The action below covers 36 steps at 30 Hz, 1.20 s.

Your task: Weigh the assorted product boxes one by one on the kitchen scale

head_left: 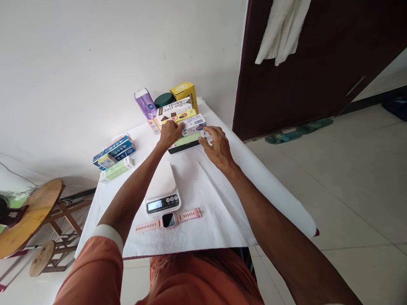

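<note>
My left hand [171,133] is closed at the left end of a white box with blue print [194,123], its thumb against the box. At the other end, my right hand [218,147] has thumb and fingers apart, fingertips close to the ends of the white box and a light green box [190,139]. The green box lies in front of the white one, above a black edge [184,147]. Just behind is a yellow box [187,114], partly covered by my left hand. Nearer me are a white kitchen scale [162,186] with a lit display and a pink-strapped smartwatch [168,220].
At the back stand a Super Meal box [173,109], a purple pack [145,103], a dark green lid [164,100] and a tall yellow box [184,91]. Blue boxes [116,150] and a green-white box [116,170] lie left on the white tablecloth [222,212]. Wooden stools [47,212] stand beyond.
</note>
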Motion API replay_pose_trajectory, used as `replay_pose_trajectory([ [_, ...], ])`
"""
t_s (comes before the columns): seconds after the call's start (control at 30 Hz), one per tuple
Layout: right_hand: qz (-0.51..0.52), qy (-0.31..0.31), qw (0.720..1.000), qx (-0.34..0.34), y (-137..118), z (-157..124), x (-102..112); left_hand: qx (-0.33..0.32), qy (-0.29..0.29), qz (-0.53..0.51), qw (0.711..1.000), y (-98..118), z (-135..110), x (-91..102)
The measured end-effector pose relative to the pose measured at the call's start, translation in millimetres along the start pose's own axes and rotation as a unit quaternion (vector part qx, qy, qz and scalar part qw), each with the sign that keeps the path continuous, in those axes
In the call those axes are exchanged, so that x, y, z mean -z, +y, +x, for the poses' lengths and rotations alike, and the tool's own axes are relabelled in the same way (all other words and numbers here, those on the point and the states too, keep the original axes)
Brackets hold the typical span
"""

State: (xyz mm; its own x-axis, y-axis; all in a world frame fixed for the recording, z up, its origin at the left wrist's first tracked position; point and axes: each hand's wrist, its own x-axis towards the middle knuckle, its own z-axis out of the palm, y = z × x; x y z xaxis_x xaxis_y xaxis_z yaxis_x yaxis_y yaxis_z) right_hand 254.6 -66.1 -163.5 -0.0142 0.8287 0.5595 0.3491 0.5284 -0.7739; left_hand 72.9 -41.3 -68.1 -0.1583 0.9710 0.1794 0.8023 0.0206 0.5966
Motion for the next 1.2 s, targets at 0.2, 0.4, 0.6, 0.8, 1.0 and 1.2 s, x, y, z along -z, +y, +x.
replay_pose_trajectory([
  [0.2, -0.028, -0.010, 0.999, -0.010, 3.6, -4.1, 3.8, -0.009, -0.016, 0.019, 1.000, -13.6, -29.1, 32.6],
  [0.4, -0.018, -0.031, 0.999, -0.023, -3.8, -11.3, 4.2, 0.032, 0.157, 0.192, 0.968, -105.4, -73.8, 110.1],
  [0.6, -0.039, -0.060, 0.997, -0.016, -18.8, -20.7, -1.1, 0.288, 0.276, 0.263, 0.878, -190.3, -102.4, 163.8],
  [0.8, 0.014, -0.214, 0.977, 0.008, -46.1, -39.1, -12.0, 0.348, 0.251, 0.202, 0.881, -223.3, -101.2, 165.2],
  [1.0, 0.030, -0.271, 0.960, 0.054, -62.9, -55.8, -24.4, 0.343, 0.291, 0.177, 0.875, -234.9, -97.2, 162.4],
  [1.2, 0.037, -0.252, 0.964, 0.069, -54.5, -53.1, -25.0, 0.279, 0.312, 0.135, 0.898, -226.0, -111.2, 174.4],
])
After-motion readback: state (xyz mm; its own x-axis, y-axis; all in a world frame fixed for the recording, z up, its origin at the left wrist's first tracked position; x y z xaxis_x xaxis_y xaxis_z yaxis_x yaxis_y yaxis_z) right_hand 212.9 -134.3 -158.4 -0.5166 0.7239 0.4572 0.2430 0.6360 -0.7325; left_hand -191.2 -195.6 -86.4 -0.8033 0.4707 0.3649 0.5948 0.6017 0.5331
